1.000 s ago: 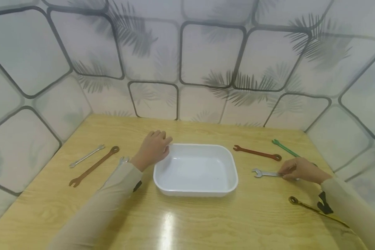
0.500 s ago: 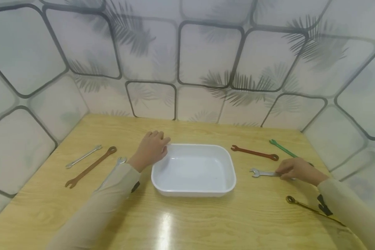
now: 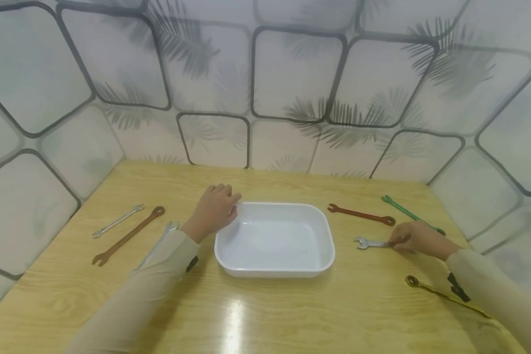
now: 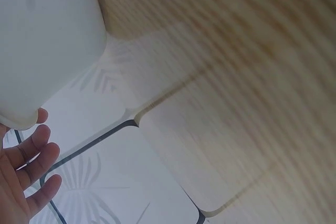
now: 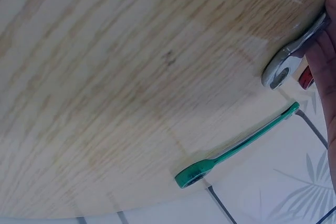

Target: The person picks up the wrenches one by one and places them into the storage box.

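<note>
My left hand (image 3: 212,211) holds the far left corner of a white rectangular tray (image 3: 274,272), the rim between thumb and index finger. In the left wrist view the other fingers (image 4: 39,169) hang loosely beside the tray's outer wall (image 4: 52,40). On the right, my right hand (image 3: 418,238) pinches a silver combination wrench (image 3: 373,243) around its shaft. Its open-end jaw points left toward the tray. The wrench's ring end (image 5: 281,72) pokes out past the hand in the right wrist view, close over the table. The tray's floor is bare.
Behind the right hand lie a red wrench (image 3: 360,214) and a green wrench (image 3: 409,211). A yellow-gold wrench (image 3: 447,295) lies nearer, partly under the sleeve. Left of the tray are a small silver wrench (image 3: 117,221), a brown wrench (image 3: 128,236) and another silver wrench (image 3: 159,241). Patterned walls enclose the table.
The head view has shifted slightly, moving everything a little left. The left hand stays at the tray corner. The right hand's fingers have drawn in slightly on the silver wrench, which stays in place.
</note>
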Demonstrator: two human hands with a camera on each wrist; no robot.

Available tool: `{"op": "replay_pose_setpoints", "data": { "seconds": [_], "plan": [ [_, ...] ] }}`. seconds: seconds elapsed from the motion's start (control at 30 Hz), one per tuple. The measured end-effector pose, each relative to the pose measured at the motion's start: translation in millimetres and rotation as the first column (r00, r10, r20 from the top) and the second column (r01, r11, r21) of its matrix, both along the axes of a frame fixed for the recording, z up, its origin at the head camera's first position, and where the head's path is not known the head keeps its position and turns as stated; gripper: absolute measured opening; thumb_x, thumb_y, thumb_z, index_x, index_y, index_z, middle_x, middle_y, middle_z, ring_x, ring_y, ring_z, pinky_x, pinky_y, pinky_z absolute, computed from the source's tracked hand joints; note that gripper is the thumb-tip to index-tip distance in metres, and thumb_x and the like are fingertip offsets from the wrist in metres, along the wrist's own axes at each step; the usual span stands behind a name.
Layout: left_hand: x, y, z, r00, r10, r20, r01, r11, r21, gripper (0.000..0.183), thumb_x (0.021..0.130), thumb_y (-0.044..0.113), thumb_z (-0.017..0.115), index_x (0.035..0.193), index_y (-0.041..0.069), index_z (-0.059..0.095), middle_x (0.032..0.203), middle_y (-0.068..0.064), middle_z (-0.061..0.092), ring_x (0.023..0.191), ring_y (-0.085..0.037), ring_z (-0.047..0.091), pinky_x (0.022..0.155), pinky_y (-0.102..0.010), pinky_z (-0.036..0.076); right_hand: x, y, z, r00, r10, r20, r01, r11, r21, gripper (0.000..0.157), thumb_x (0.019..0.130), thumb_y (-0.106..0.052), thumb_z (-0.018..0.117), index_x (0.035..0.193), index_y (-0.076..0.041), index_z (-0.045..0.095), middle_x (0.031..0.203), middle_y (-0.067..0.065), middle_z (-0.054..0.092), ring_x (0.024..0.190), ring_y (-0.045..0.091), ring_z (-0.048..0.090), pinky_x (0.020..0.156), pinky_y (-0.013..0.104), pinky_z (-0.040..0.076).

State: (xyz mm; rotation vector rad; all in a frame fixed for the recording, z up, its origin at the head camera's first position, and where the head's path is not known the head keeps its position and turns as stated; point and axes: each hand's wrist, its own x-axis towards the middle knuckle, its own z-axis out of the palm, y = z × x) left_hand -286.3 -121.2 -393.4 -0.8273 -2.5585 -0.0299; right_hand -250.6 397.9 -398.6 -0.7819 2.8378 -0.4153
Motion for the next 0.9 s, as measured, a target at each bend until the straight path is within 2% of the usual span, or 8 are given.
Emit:
{"op": "replay_pose_setpoints", "data": {
  "seconds": [0.2,0.4,0.67,0.73,0.9],
  "plan": [
    [0.1,1,1.7,1.0,0.003,-0.002,-0.002,1.0,0.01,0.022,0.081,0.016,0.064,0.102,0.01,0.065,0.085,-0.01,0.061,0.079,-0.025,0.057,0.081,-0.042,0.051,-3.8,3,-1.4,0.998,0.055,-0.009,-0.055,0.998,-0.01,0.014,0.075,-0.009,0.074,0.084,-0.018,0.07,0.084,-0.004,0.069,0.072,0.003,0.065,0.064,0.02,0.054],
    [0.9,1,-0.3,1.0,0.006,0.014,-0.006,1.0,0.012,0.023,0.081,0.017,0.064,0.103,0.01,0.065,0.086,-0.01,0.061,0.08,-0.025,0.057,0.083,-0.043,0.051,-2.1,6,-7.2,0.999,0.049,-0.003,-0.049,0.997,-0.055,0.014,0.075,-0.011,0.074,0.084,-0.02,0.069,0.084,-0.007,0.068,0.072,-0.003,0.062,0.065,0.02,0.053],
    [0.1,1,-1.8,1.0,-0.007,-0.024,0.008,1.0,0.017,0.02,0.08,0.016,0.065,0.1,0.01,0.065,0.083,-0.009,0.061,0.076,-0.024,0.057,0.079,-0.041,0.052,0.4,9,-11.2,0.998,0.057,0.0,-0.056,0.99,-0.128,0.011,0.079,-0.015,0.073,0.087,-0.021,0.07,0.085,-0.007,0.069,0.074,-0.005,0.06,0.064,0.021,0.053],
    [0.1,1,-2.0,1.0,-0.008,-0.027,0.009,1.0,0.02,0.021,0.08,0.016,0.065,0.1,0.01,0.065,0.083,-0.009,0.061,0.076,-0.024,0.057,0.078,-0.041,0.052,0.4,9,-11.4,0.999,0.041,-0.003,-0.042,0.992,-0.121,0.011,0.078,-0.016,0.073,0.087,-0.022,0.07,0.085,-0.008,0.069,0.075,-0.005,0.06,0.066,0.021,0.053],
    [0.4,1,-2.6,1.0,-0.005,-0.021,0.006,1.0,0.018,0.021,0.08,0.016,0.065,0.1,0.011,0.065,0.083,-0.009,0.061,0.077,-0.024,0.057,0.078,-0.04,0.051,2.4,6,-11.1,0.998,-0.054,0.033,0.058,0.991,-0.118,0.017,0.076,-0.027,0.075,0.091,-0.021,0.073,0.093,-0.005,0.07,0.082,-0.007,0.057,0.07,0.02,0.051]
  ]
}}
